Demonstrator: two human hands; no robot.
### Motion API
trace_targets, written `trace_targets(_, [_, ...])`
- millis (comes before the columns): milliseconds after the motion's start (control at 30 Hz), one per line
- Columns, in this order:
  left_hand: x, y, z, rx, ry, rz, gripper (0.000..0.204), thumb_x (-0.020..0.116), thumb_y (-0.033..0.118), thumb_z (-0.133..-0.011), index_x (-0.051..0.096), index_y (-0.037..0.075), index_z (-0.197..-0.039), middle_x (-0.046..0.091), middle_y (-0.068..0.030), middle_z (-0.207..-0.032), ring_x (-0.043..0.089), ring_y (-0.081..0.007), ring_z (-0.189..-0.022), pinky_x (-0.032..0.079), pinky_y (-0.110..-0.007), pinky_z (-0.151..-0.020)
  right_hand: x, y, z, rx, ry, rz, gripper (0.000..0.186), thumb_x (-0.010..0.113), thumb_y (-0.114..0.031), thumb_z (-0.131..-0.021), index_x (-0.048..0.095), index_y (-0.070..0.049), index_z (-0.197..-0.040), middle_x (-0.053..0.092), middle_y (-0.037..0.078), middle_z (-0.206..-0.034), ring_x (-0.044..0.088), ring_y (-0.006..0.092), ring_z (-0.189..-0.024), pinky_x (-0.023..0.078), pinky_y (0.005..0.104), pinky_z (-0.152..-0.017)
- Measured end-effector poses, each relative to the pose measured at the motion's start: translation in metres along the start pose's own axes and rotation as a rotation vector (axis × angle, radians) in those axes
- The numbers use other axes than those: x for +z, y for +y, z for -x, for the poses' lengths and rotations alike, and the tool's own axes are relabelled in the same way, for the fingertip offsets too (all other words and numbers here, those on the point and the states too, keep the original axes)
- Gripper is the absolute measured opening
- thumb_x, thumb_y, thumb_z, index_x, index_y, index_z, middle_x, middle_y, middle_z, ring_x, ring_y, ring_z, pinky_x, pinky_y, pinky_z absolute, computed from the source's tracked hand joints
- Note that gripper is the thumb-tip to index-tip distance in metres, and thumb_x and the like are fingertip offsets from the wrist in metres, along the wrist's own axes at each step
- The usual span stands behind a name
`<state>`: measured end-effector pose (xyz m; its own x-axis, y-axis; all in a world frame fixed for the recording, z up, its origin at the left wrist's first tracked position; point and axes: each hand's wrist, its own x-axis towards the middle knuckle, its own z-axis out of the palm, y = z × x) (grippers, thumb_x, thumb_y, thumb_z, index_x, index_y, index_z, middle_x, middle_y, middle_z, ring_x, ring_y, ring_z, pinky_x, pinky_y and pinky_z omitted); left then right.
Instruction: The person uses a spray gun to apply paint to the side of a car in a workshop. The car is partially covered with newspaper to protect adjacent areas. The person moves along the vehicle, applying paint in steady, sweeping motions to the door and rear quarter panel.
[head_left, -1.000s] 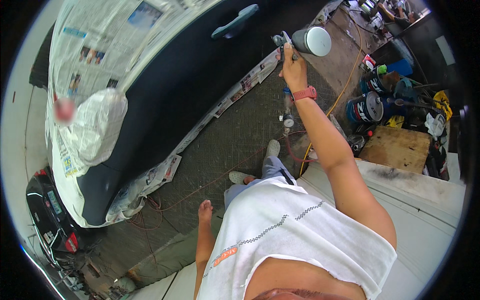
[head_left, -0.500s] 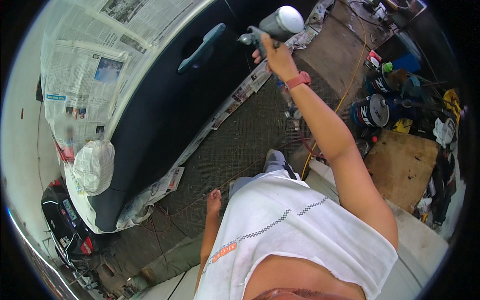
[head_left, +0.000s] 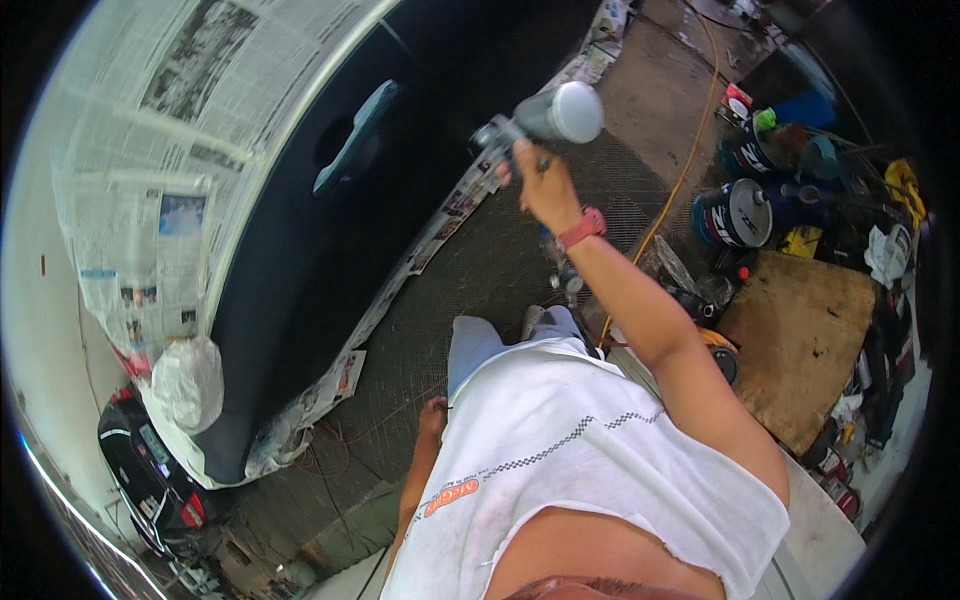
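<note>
My right hand (head_left: 548, 190), with a red watch on its wrist, grips a spray gun (head_left: 500, 137) topped by a cup with a white lid (head_left: 577, 112). The gun's nozzle points left at a dark car side panel (head_left: 300, 250), apart from its surface. A light blue-grey door handle (head_left: 356, 138) stands out on that panel. Taped newspaper (head_left: 130, 235) covers the car above it, and a pale wrapping encloses the side mirror (head_left: 188, 383). My left hand (head_left: 432, 416) hangs beside my thigh, fingers curled; what it may hold is hidden.
Beneath the gun arm hangs a metal fitting (head_left: 567, 285). An orange hose (head_left: 690, 170) crosses the floor. Buckets (head_left: 735, 213) and a brown board (head_left: 800, 340) stand at right. A black and red vehicle (head_left: 150, 460) is at lower left. Newspaper strips (head_left: 440, 225) edge the panel's bottom.
My right hand has brought the spray gun toward me, lower and slightly left in view. My left hand has dropped closer to my thigh. The view has shifted along the car.
</note>
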<state>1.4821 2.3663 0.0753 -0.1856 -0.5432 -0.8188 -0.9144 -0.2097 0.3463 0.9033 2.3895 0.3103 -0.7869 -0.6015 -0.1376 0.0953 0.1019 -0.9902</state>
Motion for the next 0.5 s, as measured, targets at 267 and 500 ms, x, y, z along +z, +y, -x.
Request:
trace_targets(267, [-0.018,0.11,-0.058,0.08,-0.127,-0.103,0.042,0.062,0.033,-0.102,0.061,0.004,-0.133,0.07,-0.0069,-0.108,0.063,-0.0145,-0.089,0.052,-0.031,-0.082,0.003,-0.048,-0.006,0.09,-0.249,-0.141,0.053,0.048,-0.049,-0.106,0.068,-0.001,-0.118,0.072,0.004,-0.082,0.058,0.0076,-0.056,0.046,0.0236,-0.045])
trace_targets(500, [-0.011,0.216,-0.14,0.126,-0.15,0.054,0.049,0.063,0.035,-0.101,0.056,0.003,-0.139,0.068,-0.0081,-0.12,0.065,-0.0175,-0.099,0.052,-0.032,-0.089,-0.031,-0.085,-0.091,0.066,-0.135,-0.089,0.053,0.046,-0.049,-0.106,0.067,-0.001,-0.118,0.071,0.005,-0.082,0.061,0.0075,-0.059,0.046,0.0237,-0.044])
